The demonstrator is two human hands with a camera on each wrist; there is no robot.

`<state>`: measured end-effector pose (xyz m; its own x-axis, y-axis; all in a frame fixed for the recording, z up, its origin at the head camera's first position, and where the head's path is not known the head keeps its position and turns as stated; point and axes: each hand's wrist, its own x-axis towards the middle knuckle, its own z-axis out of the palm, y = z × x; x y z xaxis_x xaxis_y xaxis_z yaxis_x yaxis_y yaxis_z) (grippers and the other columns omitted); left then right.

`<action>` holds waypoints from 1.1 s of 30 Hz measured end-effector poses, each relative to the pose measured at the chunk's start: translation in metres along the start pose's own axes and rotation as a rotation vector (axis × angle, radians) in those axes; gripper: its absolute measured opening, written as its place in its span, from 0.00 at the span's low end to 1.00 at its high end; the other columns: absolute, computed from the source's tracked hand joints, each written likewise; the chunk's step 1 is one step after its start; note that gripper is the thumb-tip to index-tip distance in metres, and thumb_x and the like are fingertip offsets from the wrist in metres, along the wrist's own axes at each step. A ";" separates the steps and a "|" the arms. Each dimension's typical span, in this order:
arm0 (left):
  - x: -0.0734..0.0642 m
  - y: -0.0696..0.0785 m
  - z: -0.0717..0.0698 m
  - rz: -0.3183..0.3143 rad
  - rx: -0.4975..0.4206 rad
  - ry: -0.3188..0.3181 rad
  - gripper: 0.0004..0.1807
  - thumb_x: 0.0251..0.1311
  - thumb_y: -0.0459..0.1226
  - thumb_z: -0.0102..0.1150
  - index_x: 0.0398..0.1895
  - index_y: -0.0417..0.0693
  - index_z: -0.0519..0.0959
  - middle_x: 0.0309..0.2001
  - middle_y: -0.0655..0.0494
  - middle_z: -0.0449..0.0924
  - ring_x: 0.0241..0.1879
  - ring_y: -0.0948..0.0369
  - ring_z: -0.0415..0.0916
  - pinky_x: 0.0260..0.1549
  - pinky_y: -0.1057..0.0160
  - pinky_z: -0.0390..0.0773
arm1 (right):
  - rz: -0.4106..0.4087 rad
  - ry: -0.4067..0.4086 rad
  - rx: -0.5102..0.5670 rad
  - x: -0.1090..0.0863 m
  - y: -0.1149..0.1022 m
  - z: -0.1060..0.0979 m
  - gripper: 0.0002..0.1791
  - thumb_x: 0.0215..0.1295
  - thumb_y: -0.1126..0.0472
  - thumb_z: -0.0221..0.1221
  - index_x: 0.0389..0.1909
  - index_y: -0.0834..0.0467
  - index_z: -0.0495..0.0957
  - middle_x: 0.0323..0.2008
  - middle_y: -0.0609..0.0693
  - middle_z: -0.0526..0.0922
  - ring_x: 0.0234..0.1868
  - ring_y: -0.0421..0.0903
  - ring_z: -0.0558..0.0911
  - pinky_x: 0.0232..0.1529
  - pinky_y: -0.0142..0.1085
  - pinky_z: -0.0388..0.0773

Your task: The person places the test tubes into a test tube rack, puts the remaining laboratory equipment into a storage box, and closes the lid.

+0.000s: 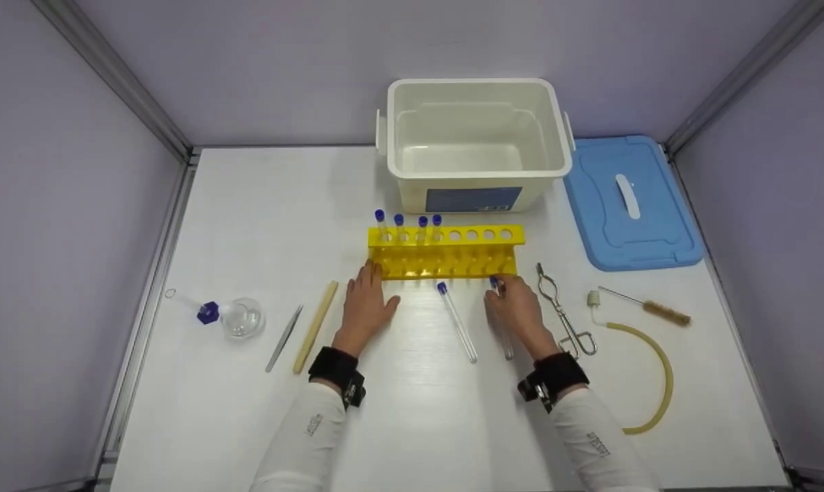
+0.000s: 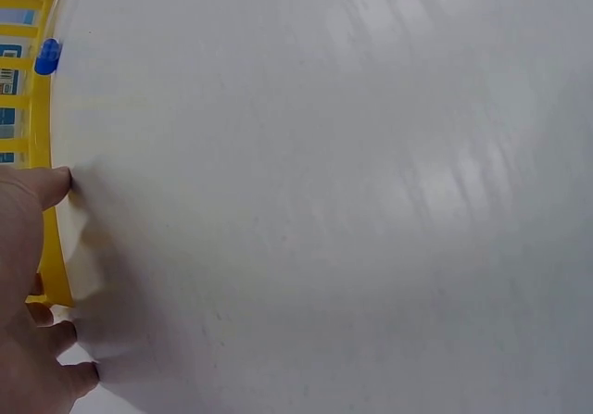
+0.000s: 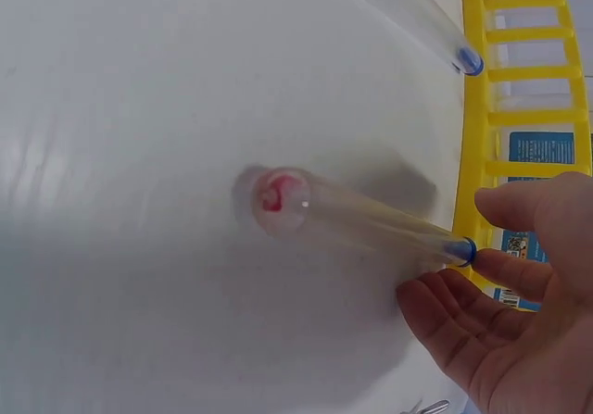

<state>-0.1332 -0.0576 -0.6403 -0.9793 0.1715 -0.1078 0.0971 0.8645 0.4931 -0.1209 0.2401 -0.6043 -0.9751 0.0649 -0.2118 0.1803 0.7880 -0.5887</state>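
Note:
A yellow test tube rack (image 1: 446, 261) stands in front of the white tub, with several blue-capped test tubes upright in its left holes. My left hand (image 1: 365, 307) rests at the rack's left front corner, fingers against that end, thumb spread along the front. At the rack's right front, my right hand (image 1: 518, 311) is over a test tube (image 3: 371, 215) whose base points toward me. Its index fingertip touches the blue cap (image 3: 460, 250), while the thumb stands apart from it. Another blue-capped test tube (image 1: 457, 322) lies between my hands.
Behind the rack is an open white tub (image 1: 477, 174), with its blue lid (image 1: 644, 205) beside it. Right lie metal tongs (image 1: 559, 311), a tube brush (image 1: 665, 313) and rubber tubing (image 1: 668, 372). Left are a wooden stick (image 1: 315, 328), tweezers (image 1: 284, 338) and a glass flask (image 1: 242, 319).

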 end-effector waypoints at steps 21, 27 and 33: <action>0.000 0.001 -0.002 0.002 0.034 0.004 0.42 0.73 0.48 0.61 0.79 0.30 0.60 0.81 0.31 0.55 0.79 0.36 0.57 0.77 0.33 0.60 | 0.085 0.043 0.012 0.002 -0.001 0.006 0.27 0.68 0.65 0.58 0.68 0.68 0.75 0.48 0.64 0.82 0.44 0.58 0.81 0.47 0.52 0.80; 0.000 0.001 -0.002 -0.010 0.047 0.000 0.42 0.72 0.48 0.61 0.79 0.31 0.60 0.81 0.32 0.56 0.80 0.37 0.57 0.77 0.33 0.60 | 0.082 0.046 0.005 0.003 -0.002 0.006 0.26 0.68 0.66 0.57 0.66 0.68 0.76 0.46 0.64 0.83 0.43 0.58 0.82 0.46 0.53 0.80; 0.001 0.000 -0.001 -0.006 0.050 0.004 0.42 0.72 0.49 0.61 0.79 0.31 0.60 0.81 0.33 0.56 0.79 0.36 0.57 0.77 0.33 0.60 | 0.101 0.042 0.023 0.002 -0.001 0.008 0.27 0.67 0.67 0.56 0.67 0.65 0.76 0.47 0.64 0.85 0.45 0.58 0.83 0.47 0.53 0.81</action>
<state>-0.1340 -0.0574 -0.6397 -0.9806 0.1646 -0.1067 0.1002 0.8880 0.4489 -0.1220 0.2348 -0.6101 -0.9563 0.1690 -0.2385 0.2803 0.7616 -0.5842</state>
